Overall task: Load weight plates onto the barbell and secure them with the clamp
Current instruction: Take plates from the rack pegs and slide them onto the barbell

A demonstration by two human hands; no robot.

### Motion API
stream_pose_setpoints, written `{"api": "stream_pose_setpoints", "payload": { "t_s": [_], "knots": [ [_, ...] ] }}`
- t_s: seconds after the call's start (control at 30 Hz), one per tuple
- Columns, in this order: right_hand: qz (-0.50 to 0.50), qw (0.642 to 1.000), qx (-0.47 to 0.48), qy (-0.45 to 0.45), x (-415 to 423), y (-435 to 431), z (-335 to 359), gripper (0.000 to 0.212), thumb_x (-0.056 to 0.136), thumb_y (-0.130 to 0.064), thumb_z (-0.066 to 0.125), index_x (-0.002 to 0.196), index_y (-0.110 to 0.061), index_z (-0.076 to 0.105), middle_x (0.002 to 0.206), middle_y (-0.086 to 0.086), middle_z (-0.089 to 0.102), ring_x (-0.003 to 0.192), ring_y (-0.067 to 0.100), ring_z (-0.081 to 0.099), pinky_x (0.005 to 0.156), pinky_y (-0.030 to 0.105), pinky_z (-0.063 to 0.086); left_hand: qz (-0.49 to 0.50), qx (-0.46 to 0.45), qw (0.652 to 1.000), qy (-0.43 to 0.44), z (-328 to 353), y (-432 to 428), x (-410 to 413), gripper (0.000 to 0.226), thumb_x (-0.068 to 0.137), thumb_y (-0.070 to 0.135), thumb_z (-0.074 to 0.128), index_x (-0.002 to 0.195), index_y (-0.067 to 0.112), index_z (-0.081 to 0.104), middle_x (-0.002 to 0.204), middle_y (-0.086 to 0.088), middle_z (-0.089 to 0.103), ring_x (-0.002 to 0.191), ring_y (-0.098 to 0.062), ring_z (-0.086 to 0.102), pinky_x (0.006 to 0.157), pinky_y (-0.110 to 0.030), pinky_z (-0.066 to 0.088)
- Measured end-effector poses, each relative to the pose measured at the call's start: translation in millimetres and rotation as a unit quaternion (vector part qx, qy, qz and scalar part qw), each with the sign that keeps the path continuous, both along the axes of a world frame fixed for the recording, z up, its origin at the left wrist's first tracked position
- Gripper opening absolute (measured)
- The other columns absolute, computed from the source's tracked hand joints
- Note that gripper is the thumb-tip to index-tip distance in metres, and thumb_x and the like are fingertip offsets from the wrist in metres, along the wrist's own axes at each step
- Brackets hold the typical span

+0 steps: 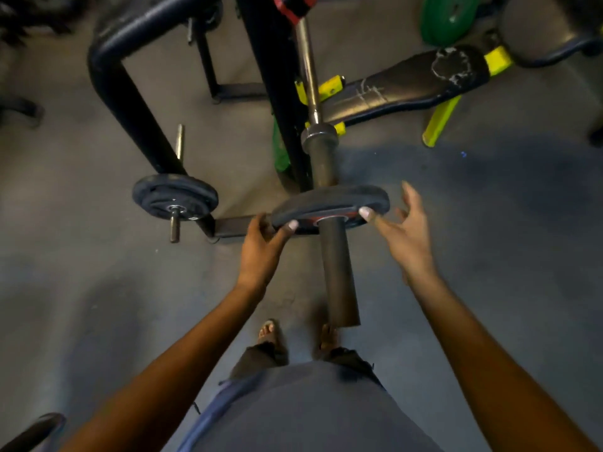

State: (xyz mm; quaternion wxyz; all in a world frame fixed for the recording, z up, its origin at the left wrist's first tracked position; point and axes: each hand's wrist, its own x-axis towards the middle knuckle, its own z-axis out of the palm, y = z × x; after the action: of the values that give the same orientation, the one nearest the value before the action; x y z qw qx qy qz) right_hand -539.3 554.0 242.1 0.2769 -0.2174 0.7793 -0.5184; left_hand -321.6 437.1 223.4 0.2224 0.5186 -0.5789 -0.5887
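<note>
On the barbell sleeve, left hand grips the plate; right hand splayed, thumb touching it.

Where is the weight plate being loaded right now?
In the head view's centre, the weight plate sits partway along the barbell sleeve, short of its collar, between the left hand gripping its edge and the right hand.

Matt black, rubber-like weight plate; dull, dark, unpolished metal barbell sleeve; bright, glossy chromed shaft. Rack frame: black painted metal, slight sheen. Bench pad: black vinyl-like cover, cracked and flaking. Floor: matt, mottled grey.
</note>
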Motion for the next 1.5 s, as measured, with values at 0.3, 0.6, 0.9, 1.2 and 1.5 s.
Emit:
{"api": "stream_pose_setpoints", "payload": {
  "t_s": [0.3,0.6,0.9,1.2,1.5],
  "knots": [
    [-0.088,0.956,-0.104,-0.261,19,-44,-7,0.063,0.078,-0.043,0.086,0.129,-0.015,0.063,0.12,-0.001,0.076,0.103,0.008,0.074,0.091,0.034,0.059,0.093,0.19,0.967,0.145,9,9,-48,0.083,0.074,0.074,0.063,0.135,0.018,0.059,0.134,-0.004,0.067,0.13,-0.021,0.057,0.109,-0.046,0.046],
    [-0.066,0.941,-0.11,-0.314,-32,-128,22,0.061,0.077,-0.044,0.087,0.124,-0.01,0.066,0.113,0.005,0.076,0.1,0.016,0.073,0.064,0.022,0.057,0.114,0.165,0.966,0.163,27,-88,-109,0.081,0.085,0.066,0.066,0.139,0.008,0.052,0.124,-0.01,0.068,0.116,-0.026,0.064,0.087,-0.036,0.055],
    [0.007,0.989,-0.148,-0.017,41,-92,20,0.036,0.088,-0.01,0.074,0.122,-0.011,0.062,0.108,0.005,0.068,0.089,0.009,0.068,0.077,0.019,0.054,0.061,0.135,0.988,0.03,-10,-52,-3,0.043,0.096,0.044,0.063,0.126,0.013,0.059,0.129,-0.007,0.064,0.124,-0.023,0.061,0.109,-0.045,0.049],
    [0.325,0.945,0.023,0.026,165,-208,-10,0.031,0.086,-0.019,0.077,0.113,-0.014,0.065,0.101,-0.002,0.067,0.079,-0.002,0.059,0.067,0.01,0.045,0.092,0.083,0.99,-0.067,-40,-142,138,0.029,0.096,0.044,0.063,0.114,0.021,0.066,0.121,-0.003,0.066,0.118,-0.022,0.062,0.103,-0.044,0.05],
    [0.444,0.854,0.242,0.123,260,-367,-135,0.051,0.09,-0.032,0.075,0.134,-0.011,0.057,0.139,0.011,0.063,0.125,0.028,0.061,0.1,0.041,0.052,-0.048,0.048,0.964,-0.258,-132,-298,263,0.062,0.092,0.05,0.066,0.14,0.011,0.055,0.143,-0.01,0.059,0.131,-0.027,0.056,0.105,-0.041,0.048]
  ]
}}
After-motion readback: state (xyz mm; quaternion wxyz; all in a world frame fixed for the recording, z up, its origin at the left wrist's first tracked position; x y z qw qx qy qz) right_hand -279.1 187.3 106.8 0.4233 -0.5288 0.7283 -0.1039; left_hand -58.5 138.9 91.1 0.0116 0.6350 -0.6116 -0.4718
